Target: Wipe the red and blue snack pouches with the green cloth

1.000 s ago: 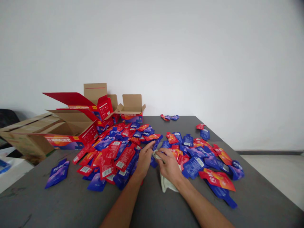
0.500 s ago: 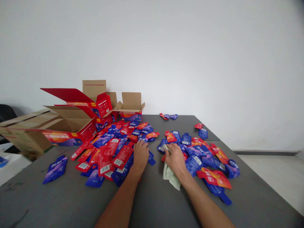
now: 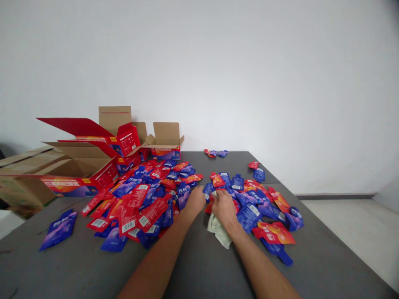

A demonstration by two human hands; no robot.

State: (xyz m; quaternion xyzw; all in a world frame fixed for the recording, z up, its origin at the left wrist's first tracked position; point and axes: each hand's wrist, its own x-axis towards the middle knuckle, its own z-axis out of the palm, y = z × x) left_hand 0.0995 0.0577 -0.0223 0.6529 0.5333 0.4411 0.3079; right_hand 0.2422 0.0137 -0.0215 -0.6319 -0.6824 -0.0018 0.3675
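Observation:
My left hand (image 3: 196, 201) is closed, its fingers curled inward beside the right-hand pouches; whatever it grips is hidden. A blue pouch (image 3: 183, 194) lies just left of it, on the edge of a large heap of red and blue pouches (image 3: 137, 198). My right hand (image 3: 223, 207) is wrapped around a crumpled pale green cloth (image 3: 219, 231), which hangs below the palm onto the table. Close to its fingers are a red pouch (image 3: 217, 180) and a blue pouch (image 3: 248, 216) in the looser right-hand group.
Open red cartons (image 3: 70, 185) stand at the left, with a smaller open box (image 3: 166, 153) behind the heap. A brown carton (image 3: 23, 191) sits at the far left. Single pouches lie at the back (image 3: 215, 153) and near left (image 3: 59, 229). The grey table (image 3: 199, 265) meets a white wall.
My left hand has moved right, away from the heap toward my right hand, and its fingers have closed. The blue pouch beneath it now shows more fully. The view has shifted slightly right.

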